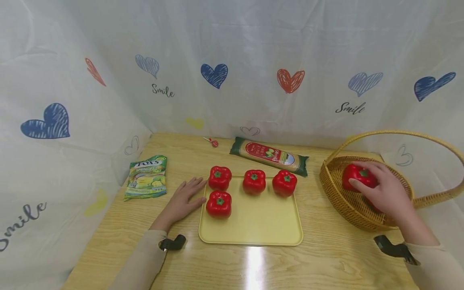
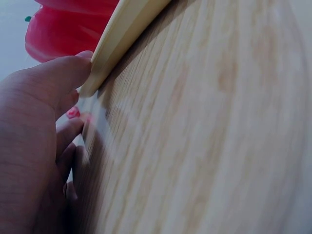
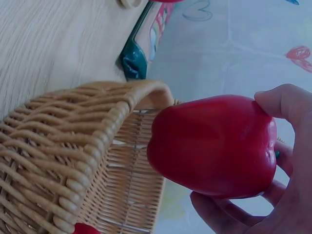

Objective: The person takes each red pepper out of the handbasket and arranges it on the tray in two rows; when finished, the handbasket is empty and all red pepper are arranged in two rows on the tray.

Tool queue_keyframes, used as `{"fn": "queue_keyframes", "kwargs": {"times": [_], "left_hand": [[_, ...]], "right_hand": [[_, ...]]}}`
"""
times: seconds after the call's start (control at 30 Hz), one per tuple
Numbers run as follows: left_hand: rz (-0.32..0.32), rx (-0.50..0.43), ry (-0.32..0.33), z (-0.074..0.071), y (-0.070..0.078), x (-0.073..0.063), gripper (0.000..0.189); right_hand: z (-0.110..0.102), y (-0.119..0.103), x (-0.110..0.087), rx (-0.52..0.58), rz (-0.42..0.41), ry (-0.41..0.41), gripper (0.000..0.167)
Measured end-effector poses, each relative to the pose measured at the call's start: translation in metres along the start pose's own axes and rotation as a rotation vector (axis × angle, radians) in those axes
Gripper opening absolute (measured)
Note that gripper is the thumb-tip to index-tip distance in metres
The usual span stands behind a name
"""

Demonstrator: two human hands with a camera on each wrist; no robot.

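A person's right hand [image 1: 388, 191] grips a red pepper [image 1: 355, 176] at its stem end, thumb on one side and fingers on the other, over the mouth of a wicker basket [image 1: 331, 201] at the right of a wooden table [image 1: 217, 264]. Beneath it, a second pepper [image 1: 371, 204], partly hidden by the hand, sits inside the basket, whose tall handle [image 1: 402, 132] arches above the rim. Across the table, the left hand [image 1: 184, 203] lies with its fingers apart and loosely extended, holding nothing, its thumb touching the edge of a yellow tray [image 1: 257, 225], as the left wrist view shows.

Four more peppers stand on the tray: one at the back left corner [image 1: 220, 178], one just in front of it [image 1: 219, 204], one near the middle of the back edge [image 1: 254, 182] and one at the back right corner [image 1: 284, 183]. Behind the tray lies a long packet [image 1: 269, 156] with green ends, and left of that a red lollipop [image 1: 214, 143]. A green bag of Fox's sweets [image 1: 146, 177] lies beyond the left hand, near a pale curtain [image 1: 250, 36] printed with hearts and the word "Smile".
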State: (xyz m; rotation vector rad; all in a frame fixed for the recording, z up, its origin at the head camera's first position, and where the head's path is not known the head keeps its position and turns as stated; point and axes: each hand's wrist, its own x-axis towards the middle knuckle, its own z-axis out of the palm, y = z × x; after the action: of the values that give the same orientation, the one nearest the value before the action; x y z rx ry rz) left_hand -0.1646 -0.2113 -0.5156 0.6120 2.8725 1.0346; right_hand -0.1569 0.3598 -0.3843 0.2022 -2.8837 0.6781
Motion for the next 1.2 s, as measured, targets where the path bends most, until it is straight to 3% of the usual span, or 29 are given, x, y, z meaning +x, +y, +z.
{"fn": "queue_keyframes", "kwargs": {"times": [0.4, 1.2], "left_hand": [[0.003, 0.008, -0.003, 0.0, 0.001, 0.0, 0.065], [0.001, 0.008, 0.009, 0.002, -0.003, 0.0, 0.065]], "right_hand": [[0.001, -0.016, -0.008, 0.042, -0.065, 0.019, 0.051], [0.018, -0.047, -0.019, 0.097, -0.176, -0.028, 0.051]]}}
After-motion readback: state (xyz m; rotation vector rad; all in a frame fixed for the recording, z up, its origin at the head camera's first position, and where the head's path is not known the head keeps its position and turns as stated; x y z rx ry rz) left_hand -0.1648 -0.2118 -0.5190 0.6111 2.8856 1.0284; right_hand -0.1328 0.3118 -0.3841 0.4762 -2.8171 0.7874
